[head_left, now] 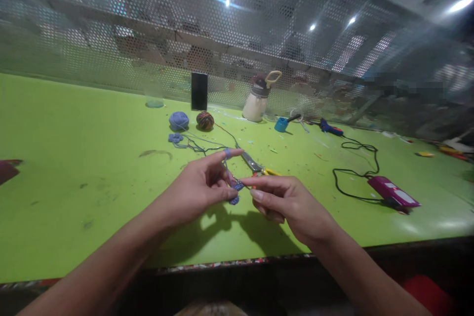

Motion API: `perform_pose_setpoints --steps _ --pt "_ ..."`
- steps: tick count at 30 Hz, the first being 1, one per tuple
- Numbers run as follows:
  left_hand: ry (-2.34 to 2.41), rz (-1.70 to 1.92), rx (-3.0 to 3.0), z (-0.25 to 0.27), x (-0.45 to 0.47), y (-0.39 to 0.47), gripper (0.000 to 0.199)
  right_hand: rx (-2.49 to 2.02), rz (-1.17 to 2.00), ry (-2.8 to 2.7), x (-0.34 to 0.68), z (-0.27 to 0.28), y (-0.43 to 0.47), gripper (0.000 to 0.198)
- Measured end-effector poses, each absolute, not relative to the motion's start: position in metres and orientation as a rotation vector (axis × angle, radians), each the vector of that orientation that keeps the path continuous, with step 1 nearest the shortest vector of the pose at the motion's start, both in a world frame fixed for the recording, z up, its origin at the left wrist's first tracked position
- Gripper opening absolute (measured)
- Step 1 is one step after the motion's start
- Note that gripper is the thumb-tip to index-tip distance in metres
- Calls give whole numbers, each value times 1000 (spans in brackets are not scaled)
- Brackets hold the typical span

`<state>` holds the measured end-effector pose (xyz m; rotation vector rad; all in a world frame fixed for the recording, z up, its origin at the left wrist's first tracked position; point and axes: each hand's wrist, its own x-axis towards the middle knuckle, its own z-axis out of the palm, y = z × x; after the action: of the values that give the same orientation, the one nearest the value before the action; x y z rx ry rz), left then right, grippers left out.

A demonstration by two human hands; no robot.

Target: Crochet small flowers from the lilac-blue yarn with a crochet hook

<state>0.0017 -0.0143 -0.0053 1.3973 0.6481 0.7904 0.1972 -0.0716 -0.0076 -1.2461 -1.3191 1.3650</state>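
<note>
My left hand [196, 185] pinches a small purple crocheted piece [234, 201] between thumb and fingers, just above the green table. Purple yarn loops round its raised index finger. Close by, my right hand [296, 202] grips a thin crochet hook [246, 186], its tip at the stitches; the handle is mostly hidden by the fingers. Scissors [252, 163] with yellow and orange handles lie just behind both hands. Farther back are a purple yarn ball [179, 121], a dark multicoloured yarn ball [205, 121] and another small purple crocheted piece [175, 138], with loose strands running toward me.
A dark phone [199, 91] stands upright by the perforated panel [222, 49]. To its right are a white bottle [255, 103], a blue holder [281, 124] and a blue glue gun [331, 128]. A black cord joins a maroon power strip [394, 191] at right.
</note>
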Motion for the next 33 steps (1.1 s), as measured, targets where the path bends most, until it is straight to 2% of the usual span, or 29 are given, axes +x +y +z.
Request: perform_pose_setpoints --steps 3,6,11,16,20,25,29,33 --pt "660 769 1350 -5 2 -14 84 -1264 1338 -1391 197 -7 -72 33" --pt "674 746 1422 -5 3 -14 83 -1284 1322 -1478 198 -4 -70 31" --pt "868 749 1859 -10 7 -20 76 -1343 1317 -1469 196 -5 -62 27" --pt "1055 1059 2205 -17 14 -29 55 -1210 1383 -1095 174 -17 -61 28" --pt "1011 1267 1884 -12 14 -30 49 -915 1354 -855 155 -25 -67 22" --pt "661 1010 1261 -1 2 -19 59 -931 1254 -1056 164 -24 -72 18" --pt "507 866 1186 2 -6 -15 64 -1103 1007 -1403 183 -15 -74 24" --pt "480 807 1137 3 -10 -17 66 -1145 454 -1830 197 -1 -78 27"
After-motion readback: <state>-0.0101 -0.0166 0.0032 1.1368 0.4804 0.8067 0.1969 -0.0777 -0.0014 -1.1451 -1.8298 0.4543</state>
